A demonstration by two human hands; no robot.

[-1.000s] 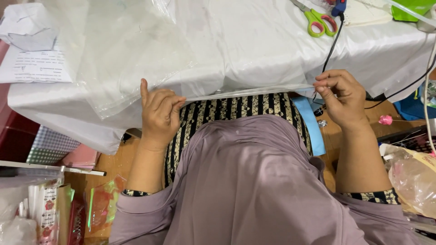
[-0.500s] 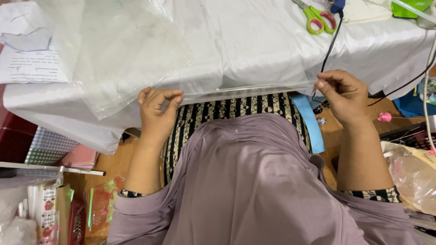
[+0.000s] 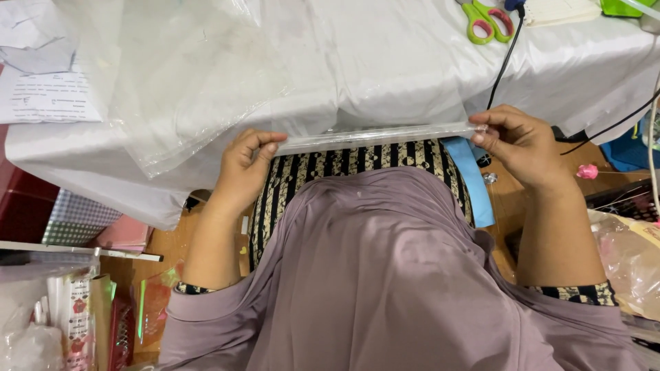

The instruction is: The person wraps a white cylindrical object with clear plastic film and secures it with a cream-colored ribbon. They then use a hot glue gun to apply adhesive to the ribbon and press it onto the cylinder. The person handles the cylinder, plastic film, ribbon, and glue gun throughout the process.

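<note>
Clear plastic bag [image 3: 375, 136] stretched taut at counter [image 3: 385, 62] edge, left hand [image 3: 244, 165] and right hand [image 3: 519, 141] pinching opposite ends of folded strip. Best kept level, tension even, pinch firm.

The person is wearing a loose mauve garment [image 3: 385, 275] that is falling in soft folds over the chest and both upper arms. Under its wide sleeves, narrow cuffs [image 3: 570, 292] with a black and gold pattern are showing. Both hands [image 3: 244, 165] are wearing no gloves or rings.
</note>
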